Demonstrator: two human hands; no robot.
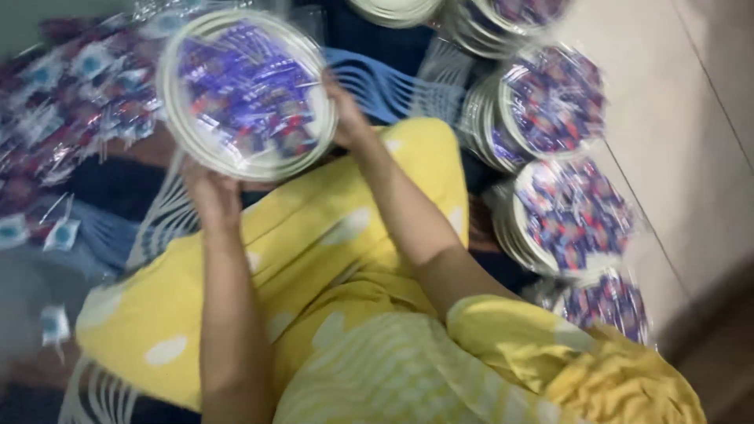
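Note:
I hold a round clear plastic jar [245, 90] full of small purple and red wrapped sweets, its wide mouth facing the camera. My left hand [210, 192] grips its lower left rim and my right hand [347, 118] grips its right side. The jar hovers above my lap, which is covered by yellow cloth with white spots [330, 259]. The picture is blurred by motion.
Several similar filled round jars [554, 106] lie in a row at the right on a pale floor [691, 126]. A heap of loose wrapped sweets [71, 94] lies at the upper left. A blue plastic basket [393, 86] sits behind the held jar.

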